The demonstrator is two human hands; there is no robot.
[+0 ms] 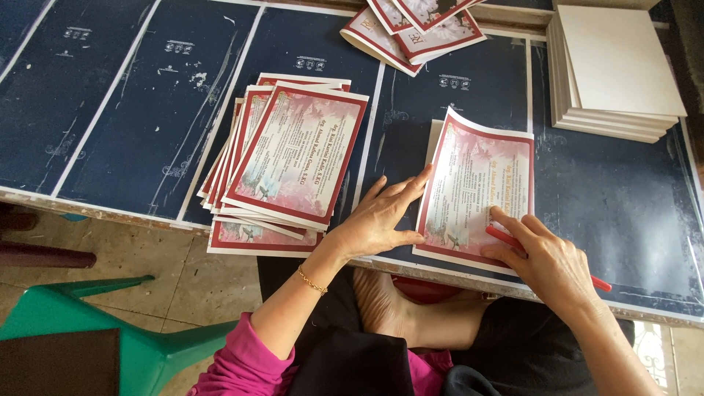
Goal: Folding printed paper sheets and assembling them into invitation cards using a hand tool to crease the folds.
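A person's left hand [378, 218] and right hand [546, 258] are bare. A thin gold bracelet [312, 281] circles the left wrist. Just below the bracelet, a bright pink sleeve [231, 367] begins. Black trousers [513, 352], bare foot [381, 301].

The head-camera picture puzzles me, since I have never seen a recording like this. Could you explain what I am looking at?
The one camera sits on a person's head and looks down, so you see their own two bare hands above their lap. Before them is a dark blue work surface. The left hand lies flat on the edge of a red-bordered printed sheet. The right hand rests on the same sheet and holds a thin red stick; what kind of tool it is cannot be told. To the left lies a fanned stack of similar sheets, more lie at the top, and a pile of plain white boards sits at upper right.
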